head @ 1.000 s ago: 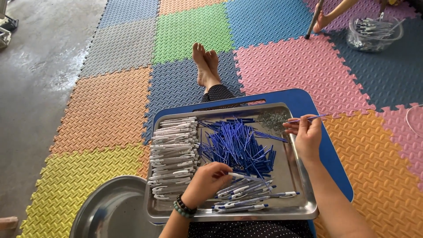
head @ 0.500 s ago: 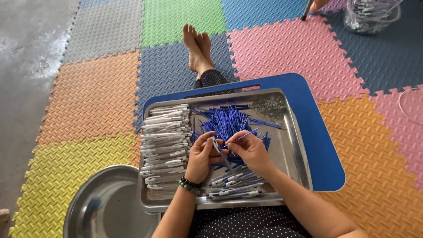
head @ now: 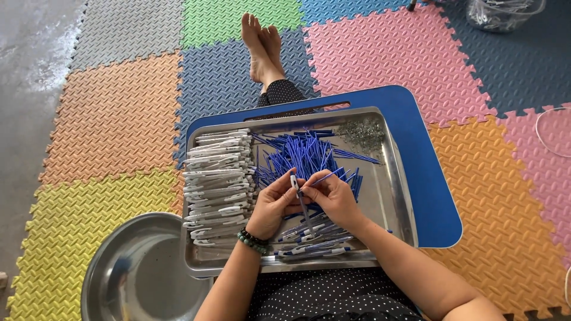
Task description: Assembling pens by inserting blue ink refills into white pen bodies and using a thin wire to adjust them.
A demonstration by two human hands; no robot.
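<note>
Left hand [head: 272, 205] pinched a white pen barrel [head: 294, 182] upright. Right hand [head: 333, 199] gripped a blue refill [head: 326, 176], tip meeting the barrel for alignment over the steel tray [head: 397, 196].

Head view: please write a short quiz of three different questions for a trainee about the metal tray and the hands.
1. True or false: both hands meet over the rectangular metal tray.
2. Which pile lies along the tray's left side? A) white pen barrels B) blue refills C) springs
3. What lies on the floor mats left of the tray, near the person's left arm?

Key:
1. True. The left hand and right hand hold a white pen barrel and a thin blue refill between them.
2. A, the white pen barrels; the blue refills lie in the middle.
3. A round metal basin.
</note>
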